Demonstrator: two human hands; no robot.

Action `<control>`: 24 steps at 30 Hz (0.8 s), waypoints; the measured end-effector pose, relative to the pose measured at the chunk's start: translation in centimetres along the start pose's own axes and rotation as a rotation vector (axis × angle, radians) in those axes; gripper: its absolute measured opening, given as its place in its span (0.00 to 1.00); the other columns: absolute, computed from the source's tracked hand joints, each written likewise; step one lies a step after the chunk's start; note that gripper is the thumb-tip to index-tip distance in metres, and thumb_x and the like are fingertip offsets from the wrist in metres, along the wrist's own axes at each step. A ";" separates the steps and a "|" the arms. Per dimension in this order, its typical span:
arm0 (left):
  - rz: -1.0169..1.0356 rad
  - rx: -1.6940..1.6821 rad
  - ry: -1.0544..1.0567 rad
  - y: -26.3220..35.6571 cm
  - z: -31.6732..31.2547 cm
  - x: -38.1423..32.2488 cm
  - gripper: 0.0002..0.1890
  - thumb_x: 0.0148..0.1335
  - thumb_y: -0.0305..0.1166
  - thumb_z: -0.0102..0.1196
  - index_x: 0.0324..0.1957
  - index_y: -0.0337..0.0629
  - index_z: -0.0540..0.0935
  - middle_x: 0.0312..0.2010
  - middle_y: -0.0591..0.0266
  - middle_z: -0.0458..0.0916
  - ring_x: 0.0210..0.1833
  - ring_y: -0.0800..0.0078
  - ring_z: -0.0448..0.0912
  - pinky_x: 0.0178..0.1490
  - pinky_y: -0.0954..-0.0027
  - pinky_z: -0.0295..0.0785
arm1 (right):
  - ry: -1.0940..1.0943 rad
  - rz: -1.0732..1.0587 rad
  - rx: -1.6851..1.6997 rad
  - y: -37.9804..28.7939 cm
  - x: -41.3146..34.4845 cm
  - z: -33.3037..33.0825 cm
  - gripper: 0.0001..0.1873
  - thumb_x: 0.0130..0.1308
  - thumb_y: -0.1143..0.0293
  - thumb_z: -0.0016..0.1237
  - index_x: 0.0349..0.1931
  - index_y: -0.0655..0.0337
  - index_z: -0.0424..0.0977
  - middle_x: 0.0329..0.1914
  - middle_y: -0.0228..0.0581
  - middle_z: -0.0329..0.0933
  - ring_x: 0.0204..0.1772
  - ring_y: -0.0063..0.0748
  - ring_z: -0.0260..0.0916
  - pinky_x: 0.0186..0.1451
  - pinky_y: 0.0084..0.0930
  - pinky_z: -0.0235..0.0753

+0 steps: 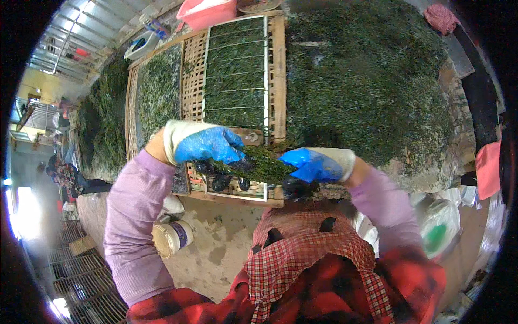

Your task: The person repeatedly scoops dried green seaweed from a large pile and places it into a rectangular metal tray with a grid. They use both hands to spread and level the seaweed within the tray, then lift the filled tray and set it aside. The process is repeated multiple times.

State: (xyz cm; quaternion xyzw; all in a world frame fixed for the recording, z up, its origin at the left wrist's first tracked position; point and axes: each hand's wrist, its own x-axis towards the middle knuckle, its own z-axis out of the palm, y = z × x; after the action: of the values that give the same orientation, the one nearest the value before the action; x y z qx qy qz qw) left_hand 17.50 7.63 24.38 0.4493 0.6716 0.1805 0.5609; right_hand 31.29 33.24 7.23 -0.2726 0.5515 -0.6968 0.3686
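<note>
My left hand (208,143), in a blue-coated glove with a pale cuff, grips the left end of a clump of fine green plant strands (265,164). At the clump's right end is my right hand (313,165), gloved the same way, with its fingers closed on the strands. Just beyond lies a white barred frame (266,77), its sections filled with similar green material, on a woven lattice panel (193,77) edged in wood. Dark glossy lumps (221,182) show below my left hand, and another dark mass (299,188) below my right; what they are is unclear.
A broad spread of green material (364,77) covers the surface at right. Another panel (160,81) stands left. Far off are a pink tub (208,14) and a white tray (141,45). A white bucket (172,238) rests on the floor. Another person (68,174) is at far left.
</note>
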 end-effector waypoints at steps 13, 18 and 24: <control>0.381 -0.264 0.302 -34.2 7.4 -3.1 0.21 0.69 0.39 0.55 0.55 0.32 0.81 0.53 0.49 0.83 0.54 0.57 0.81 0.58 0.61 0.75 | 0.654 0.371 -0.592 7.0 11.1 1.1 0.13 0.67 0.63 0.57 0.37 0.65 0.75 0.27 0.53 0.76 0.30 0.49 0.73 0.36 0.41 0.73; 0.330 -0.098 0.253 -41.1 3.0 -9.0 0.22 0.69 0.38 0.52 0.56 0.30 0.81 0.55 0.46 0.83 0.56 0.58 0.80 0.61 0.61 0.73 | 0.819 0.476 -0.589 9.1 17.0 2.6 0.15 0.65 0.59 0.57 0.43 0.62 0.79 0.32 0.53 0.81 0.35 0.57 0.78 0.41 0.43 0.77; -0.458 0.079 0.795 -43.2 1.0 -13.7 0.20 0.63 0.39 0.59 0.49 0.32 0.83 0.42 0.44 0.86 0.46 0.50 0.84 0.49 0.58 0.77 | 0.955 0.566 -0.935 10.1 20.3 3.4 0.17 0.65 0.54 0.56 0.38 0.61 0.79 0.36 0.55 0.82 0.44 0.63 0.78 0.47 0.51 0.76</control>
State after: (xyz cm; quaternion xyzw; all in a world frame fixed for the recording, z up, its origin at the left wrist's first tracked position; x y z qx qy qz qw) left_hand 0.66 -26.66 -0.05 0.2063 0.9229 0.1845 0.2677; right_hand 24.31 13.56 -2.26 0.0856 0.9420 -0.3091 0.0989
